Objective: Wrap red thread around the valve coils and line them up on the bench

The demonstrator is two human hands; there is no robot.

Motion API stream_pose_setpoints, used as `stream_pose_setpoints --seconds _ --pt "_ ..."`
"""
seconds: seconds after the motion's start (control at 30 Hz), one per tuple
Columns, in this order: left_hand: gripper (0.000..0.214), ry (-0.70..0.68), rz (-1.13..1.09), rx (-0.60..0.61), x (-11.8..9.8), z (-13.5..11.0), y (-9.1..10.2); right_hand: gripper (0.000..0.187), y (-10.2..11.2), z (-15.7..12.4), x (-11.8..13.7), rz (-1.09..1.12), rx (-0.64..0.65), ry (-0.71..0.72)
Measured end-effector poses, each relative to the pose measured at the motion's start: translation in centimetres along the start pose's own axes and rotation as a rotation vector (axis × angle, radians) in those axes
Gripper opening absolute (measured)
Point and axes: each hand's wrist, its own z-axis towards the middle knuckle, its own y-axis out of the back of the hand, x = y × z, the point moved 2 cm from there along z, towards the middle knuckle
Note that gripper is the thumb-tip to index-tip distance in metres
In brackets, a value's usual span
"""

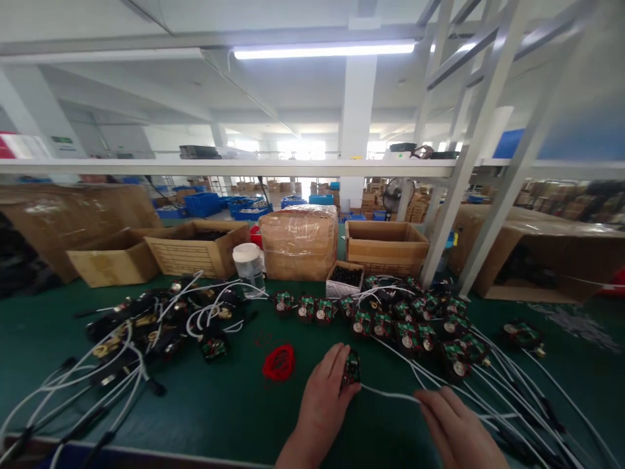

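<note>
My left hand (325, 397) is closed around a small black housing with a green circuit board (351, 369), low over the green bench. A white cable (388, 393) runs out of that housing toward the right. At the cable's other visible end, my right hand (459, 426) has its fingers pressed together on it. A bundle of red rings or bands (279, 363) lies left of my left hand. Beyond my hands, several similar circuit-board units (407, 335) stand in rows, some with white cables trailing to the right.
A heap of black parts with brass fittings and white cables (146, 326) covers the left side. Cardboard boxes (299, 242) line the back, with a white-lidded jar (249, 264) among them. A metal upright (444, 221) stands at right, and a shelf (224, 168) crosses overhead.
</note>
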Motion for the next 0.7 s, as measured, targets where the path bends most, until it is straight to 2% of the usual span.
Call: stream_pose_setpoints --seconds 0.07,0.13,0.27,0.4,0.5,0.53,0.57,0.67,0.7 --pt "0.065 -0.019 0.037 -0.005 -0.3 0.8 0.3 0.031 -0.9 3.1 1.5 -0.105 -0.108 0.117" --pt "0.063 -0.034 0.064 -0.009 -0.6 1.3 0.6 0.028 -2.1 6.2 2.7 -0.157 -0.161 0.199" --pt "0.06 -0.022 0.095 -0.003 -1.2 1.5 0.6 0.024 -4.8 10.1 2.8 -0.265 -0.237 0.261" --pt "0.076 0.027 0.086 0.026 -1.1 1.1 0.3 0.027 -6.4 10.3 1.0 -0.423 -0.287 0.195" --pt "0.098 0.071 0.022 0.015 -0.2 0.1 1.2 0.041 -6.0 9.1 -0.2 -0.236 -0.303 0.204" --pt "0.096 0.102 0.014 0.003 0.3 -0.5 1.7 0.045 -5.6 8.6 -0.5 -0.157 -0.308 0.2" --pt "0.086 0.144 0.023 -0.01 1.0 -1.0 2.3 0.046 -5.1 8.1 -0.6 -0.093 -0.318 0.193" --pt "0.029 0.277 0.143 -0.044 3.5 -2.5 4.5 0.041 -3.8 6.3 -0.5 -0.039 -0.364 0.14" --pt "0.021 0.3 0.198 -0.049 4.2 -2.8 5.2 0.038 -3.5 5.8 -0.2 -0.042 -0.379 0.132"
